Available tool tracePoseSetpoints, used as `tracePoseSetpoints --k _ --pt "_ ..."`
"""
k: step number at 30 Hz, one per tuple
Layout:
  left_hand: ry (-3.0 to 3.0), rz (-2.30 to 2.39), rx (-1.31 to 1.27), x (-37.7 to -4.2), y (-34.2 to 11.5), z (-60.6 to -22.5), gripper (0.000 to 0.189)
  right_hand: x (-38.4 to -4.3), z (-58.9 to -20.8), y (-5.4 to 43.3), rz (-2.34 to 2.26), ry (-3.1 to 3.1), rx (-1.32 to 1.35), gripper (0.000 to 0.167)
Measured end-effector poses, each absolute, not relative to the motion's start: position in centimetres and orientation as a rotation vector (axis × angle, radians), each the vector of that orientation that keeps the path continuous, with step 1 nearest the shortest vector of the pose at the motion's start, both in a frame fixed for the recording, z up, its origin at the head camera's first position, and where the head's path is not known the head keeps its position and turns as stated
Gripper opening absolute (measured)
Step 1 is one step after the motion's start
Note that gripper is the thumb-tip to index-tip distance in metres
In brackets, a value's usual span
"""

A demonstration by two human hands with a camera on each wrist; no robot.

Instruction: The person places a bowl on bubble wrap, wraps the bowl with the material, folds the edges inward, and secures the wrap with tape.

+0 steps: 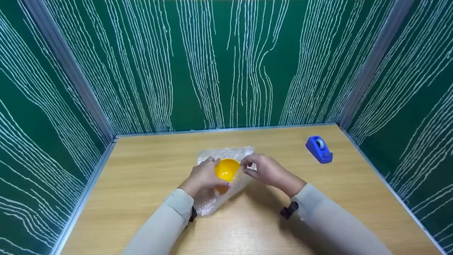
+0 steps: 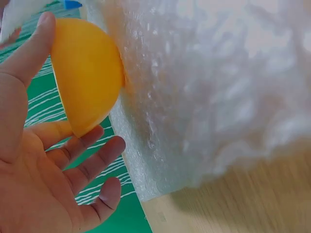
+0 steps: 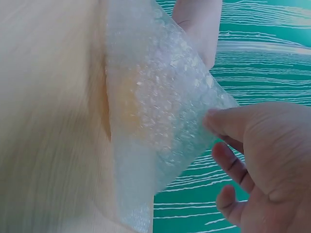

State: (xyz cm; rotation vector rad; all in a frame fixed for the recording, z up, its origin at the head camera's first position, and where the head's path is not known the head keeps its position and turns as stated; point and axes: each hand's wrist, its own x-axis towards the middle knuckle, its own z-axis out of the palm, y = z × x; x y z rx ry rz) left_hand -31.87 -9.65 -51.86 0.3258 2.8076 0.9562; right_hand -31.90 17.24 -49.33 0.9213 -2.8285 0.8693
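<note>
A yellow bowl (image 1: 226,169) sits on a sheet of bubble wrap (image 1: 208,205) on the table. My left hand (image 1: 205,175) grips the bowl by its rim, thumb on one side and fingertips on the other; its rounded outside (image 2: 87,73) faces the wrap in the left wrist view. With thumb and fingertips my right hand (image 1: 265,170) pinches a corner of the wrap, lifted up beside the bowl. Through the raised flap (image 3: 165,107) the bowl shows as a blurred yellow patch in the right wrist view.
A blue tape dispenser (image 1: 319,149) stands at the back right of the wooden table (image 1: 148,163). Green panels (image 1: 226,71) with white wavy lines enclose the table at the back and both sides, joined by grey corner posts (image 1: 375,60).
</note>
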Motion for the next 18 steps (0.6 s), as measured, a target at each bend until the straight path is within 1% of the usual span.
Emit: tracePoseSetpoints --k 4,7,12,14,18 --pt "2.837 0.914 0.383 -31.9 -9.6 -51.6 0.091 -33.0 -49.3 16.2 0.893 -2.824 0.892 0.012" --pt "2.851 0.876 0.401 -31.9 -9.5 -51.4 0.085 -33.9 -49.6 15.6 0.901 -2.811 0.901 0.013" --pt "2.831 0.859 0.371 -31.9 -9.5 -51.4 0.089 -35.2 -50.4 14.6 0.903 -2.818 0.891 0.020" --pt "2.823 0.858 0.374 -32.1 -9.5 -51.5 0.086 -35.5 -50.7 14.2 0.917 -2.831 0.877 0.021" --pt "2.786 0.902 0.372 -32.3 -9.7 -51.6 0.071 -35.9 -51.1 13.3 0.949 -2.863 0.843 0.020"
